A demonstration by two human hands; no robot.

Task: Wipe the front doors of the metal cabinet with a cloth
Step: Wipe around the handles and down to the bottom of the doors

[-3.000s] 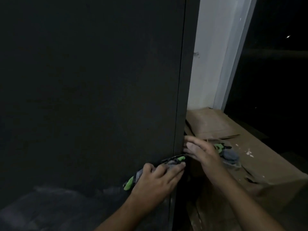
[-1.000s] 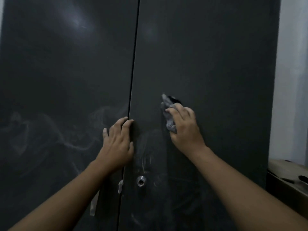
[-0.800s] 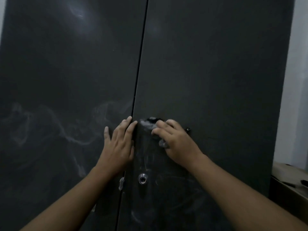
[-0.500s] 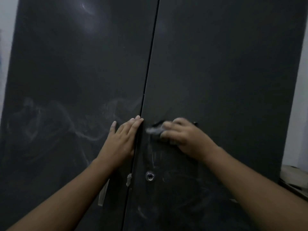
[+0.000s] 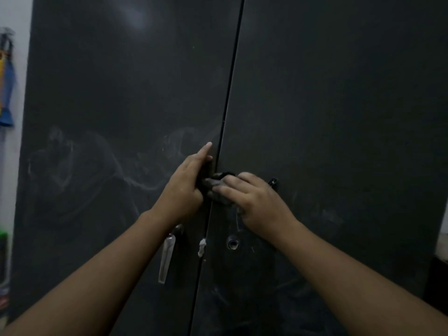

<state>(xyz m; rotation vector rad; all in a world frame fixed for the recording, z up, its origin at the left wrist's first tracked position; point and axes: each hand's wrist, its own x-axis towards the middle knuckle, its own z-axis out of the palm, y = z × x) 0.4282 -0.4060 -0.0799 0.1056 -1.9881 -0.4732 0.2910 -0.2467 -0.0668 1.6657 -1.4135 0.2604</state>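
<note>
Working from a very dim frame, with little contrast beyond dark grey. Facing the metal cabinet point(image 5: 339, 57) head-on, both front doors closed along a thin seam point(image 5: 234, 69), cut off at top, bottom and right.

Finding the left hand point(image 5: 184, 190) on the left door point(image 5: 109, 81), hard against the seam, with index finger point(image 5: 205, 150) straight and pointing up and the other fingers tucked into shadow. Can't tell between a grip on the door edge, a grip on the cloth, or neither.

Finding the right hand point(image 5: 254, 204) just across the seam on the right door point(image 5: 339, 141), fingers bent over the cloth point(image 5: 218, 187) and pressing it to the metal. Seeing only a dark crumpled bit of cloth past the fingertips, the remainder buried under the hand, colour unreadable. Hands close together, possibly touching; no call on that in the shadow.

Noting pale smears point(image 5: 135, 185) across the left door, fainter scuffs low on the right door. Below the hands: a silver lever handle point(image 5: 167, 255) just under the left wrist, a white blob point(image 5: 201, 247) on the seam, a round keyhole point(image 5: 232, 243). Spotting a small dark nub point(image 5: 273, 182) beside the right knuckles, unidentifiable. At far left, a blurred blue-and-yellow hanging item point(image 5: 6, 93) against a pale wall point(image 5: 19, 32), cropped by the edge.
</note>
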